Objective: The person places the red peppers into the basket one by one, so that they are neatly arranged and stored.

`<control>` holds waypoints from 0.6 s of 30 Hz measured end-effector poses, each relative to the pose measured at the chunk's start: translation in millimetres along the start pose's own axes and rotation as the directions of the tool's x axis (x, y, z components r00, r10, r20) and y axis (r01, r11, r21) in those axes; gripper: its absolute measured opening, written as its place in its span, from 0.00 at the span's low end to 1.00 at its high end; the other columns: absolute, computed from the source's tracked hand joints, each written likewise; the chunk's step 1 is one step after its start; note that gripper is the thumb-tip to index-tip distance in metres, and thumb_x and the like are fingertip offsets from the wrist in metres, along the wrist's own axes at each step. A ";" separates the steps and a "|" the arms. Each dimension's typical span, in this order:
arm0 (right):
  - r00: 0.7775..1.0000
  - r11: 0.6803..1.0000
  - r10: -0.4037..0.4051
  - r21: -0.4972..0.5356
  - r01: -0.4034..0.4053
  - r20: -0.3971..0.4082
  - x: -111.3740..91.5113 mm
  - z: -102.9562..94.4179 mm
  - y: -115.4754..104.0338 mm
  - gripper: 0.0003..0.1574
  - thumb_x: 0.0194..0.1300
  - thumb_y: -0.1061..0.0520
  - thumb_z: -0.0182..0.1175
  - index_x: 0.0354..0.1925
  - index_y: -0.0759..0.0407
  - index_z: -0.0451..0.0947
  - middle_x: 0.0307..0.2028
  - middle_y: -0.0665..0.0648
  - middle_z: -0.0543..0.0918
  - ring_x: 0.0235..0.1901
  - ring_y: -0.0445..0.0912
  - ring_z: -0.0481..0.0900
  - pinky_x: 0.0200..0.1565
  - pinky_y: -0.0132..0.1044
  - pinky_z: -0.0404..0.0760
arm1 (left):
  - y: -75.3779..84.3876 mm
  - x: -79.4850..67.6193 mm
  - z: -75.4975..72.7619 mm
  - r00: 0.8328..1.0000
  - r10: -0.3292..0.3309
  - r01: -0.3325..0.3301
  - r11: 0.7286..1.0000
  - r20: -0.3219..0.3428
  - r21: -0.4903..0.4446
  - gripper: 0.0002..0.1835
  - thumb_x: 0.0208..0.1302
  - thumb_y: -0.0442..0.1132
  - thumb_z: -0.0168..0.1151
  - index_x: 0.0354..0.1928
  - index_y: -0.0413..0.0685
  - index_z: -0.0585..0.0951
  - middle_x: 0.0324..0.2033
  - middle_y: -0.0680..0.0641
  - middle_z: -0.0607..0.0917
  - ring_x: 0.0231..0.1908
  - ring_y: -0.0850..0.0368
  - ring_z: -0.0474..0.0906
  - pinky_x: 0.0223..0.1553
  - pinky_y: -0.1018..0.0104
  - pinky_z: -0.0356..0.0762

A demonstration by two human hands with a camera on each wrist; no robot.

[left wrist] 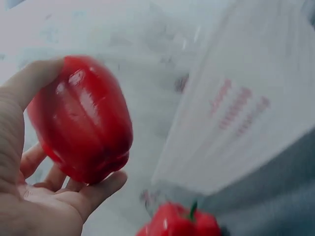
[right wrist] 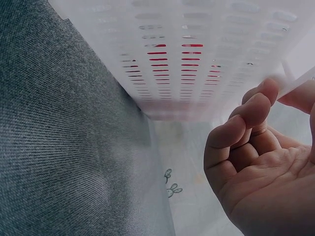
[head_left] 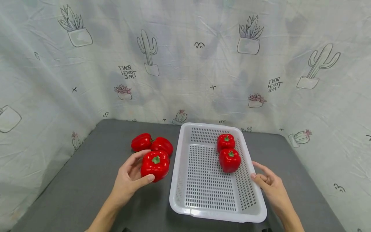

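Note:
My left hand (head_left: pixel 129 180) grips a red bell pepper (head_left: pixel 155 165) with a green stem, thumb on its near side and fingers behind it. In the left wrist view the same bell pepper (left wrist: pixel 83 120) is lifted, with the left hand's fingers under and around it. Two more red bell peppers (head_left: pixel 141 142) lie on the table just beyond that hand. To the right stands a white perforated plastic basket (head_left: pixel 176 180) with two red bell peppers (head_left: pixel 230 161) along its right side. My right hand (head_left: pixel 271 185) pinches the basket's right rim between thumb and fingers; its other fingers curl outside the wall (right wrist: pixel 187 88).
A dark grey cloth-like surface (head_left: pixel 87 180) covers the table. Behind it and at both sides hangs a pale curtain (head_left: pixel 185 80) printed with cacti and potted plants. The basket's raised walls stand between the left hand and the peppers inside.

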State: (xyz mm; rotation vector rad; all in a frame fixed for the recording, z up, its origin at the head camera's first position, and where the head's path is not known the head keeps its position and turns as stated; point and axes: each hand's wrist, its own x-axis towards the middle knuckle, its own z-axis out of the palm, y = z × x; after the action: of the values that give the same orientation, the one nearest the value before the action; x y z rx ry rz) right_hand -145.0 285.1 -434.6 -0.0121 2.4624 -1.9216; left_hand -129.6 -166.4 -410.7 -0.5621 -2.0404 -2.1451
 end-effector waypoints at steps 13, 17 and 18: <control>1.000 1.000 0.006 -0.010 -0.007 -0.008 0.2 -0.6 -1.1 0.40 0.71 0.52 0.60 0.73 0.59 0.56 0.41 0.67 0.85 0.36 0.53 0.87 0.34 0.45 0.85 | 17.8 52.0 51.9 0.986 -0.051 0.035 0.994 0.156 0.103 0.35 0.52 0.40 0.76 0.63 0.56 0.73 0.56 0.47 0.77 0.53 0.41 0.74 0.43 0.52 0.82; 1.000 1.000 0.005 -0.011 -0.005 -0.007 -0.1 -0.1 -1.4 0.40 0.71 0.52 0.60 0.73 0.59 0.56 0.41 0.66 0.85 0.36 0.53 0.87 0.34 0.44 0.85 | 12.5 64.7 70.7 0.978 -0.079 0.045 0.984 0.195 0.172 0.36 0.50 0.43 0.77 0.62 0.61 0.73 0.55 0.51 0.77 0.52 0.44 0.72 0.41 0.52 0.82; 1.000 1.000 0.004 -0.010 -0.004 -0.005 -0.2 0.2 -1.7 0.39 0.71 0.52 0.60 0.73 0.59 0.56 0.41 0.66 0.85 0.36 0.53 0.87 0.34 0.44 0.85 | 11.4 67.0 74.9 0.977 -0.093 0.053 0.978 0.192 0.202 0.36 0.49 0.45 0.78 0.62 0.63 0.73 0.54 0.53 0.77 0.52 0.45 0.72 0.41 0.53 0.82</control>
State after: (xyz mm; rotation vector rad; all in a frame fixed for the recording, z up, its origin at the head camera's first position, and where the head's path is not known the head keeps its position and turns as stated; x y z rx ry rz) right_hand -144.8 284.6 -433.0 -0.0021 2.4736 -1.9099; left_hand -174.1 -82.9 -375.1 -0.7112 -2.3801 -1.9640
